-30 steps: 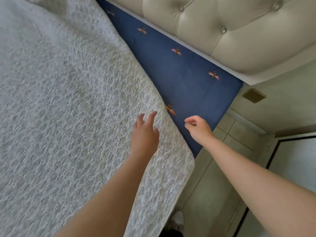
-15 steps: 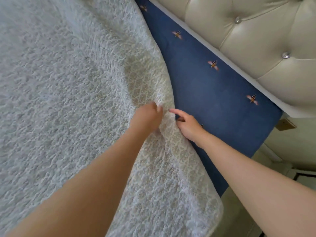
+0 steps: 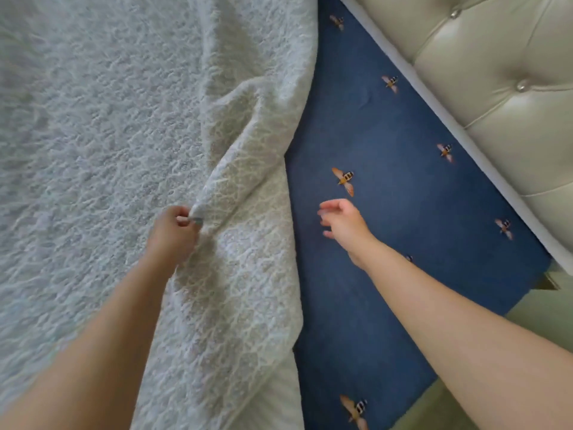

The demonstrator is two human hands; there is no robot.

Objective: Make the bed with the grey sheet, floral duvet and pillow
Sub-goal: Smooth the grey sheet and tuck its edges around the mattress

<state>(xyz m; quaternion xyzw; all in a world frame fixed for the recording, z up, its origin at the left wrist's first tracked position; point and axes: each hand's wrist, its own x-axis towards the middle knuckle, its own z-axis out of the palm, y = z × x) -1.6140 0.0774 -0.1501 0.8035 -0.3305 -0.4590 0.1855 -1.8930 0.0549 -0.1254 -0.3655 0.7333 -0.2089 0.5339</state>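
The bed (image 3: 403, 243) is seen in one view, from a camera worn on the head. It is pointed forward and down, close above the sheet (image 3: 93, 150), with the headboard (image 3: 496, 103) at top right.

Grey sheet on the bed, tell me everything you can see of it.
The grey sheet is pale, with a puckered, crinkled weave all over. It spreads across the bed, flat toward the view's left, bunched into raised folds along its other edge, which lies over the blue bee-print sheet. The left hand pinches one fold; the right hand is off it.
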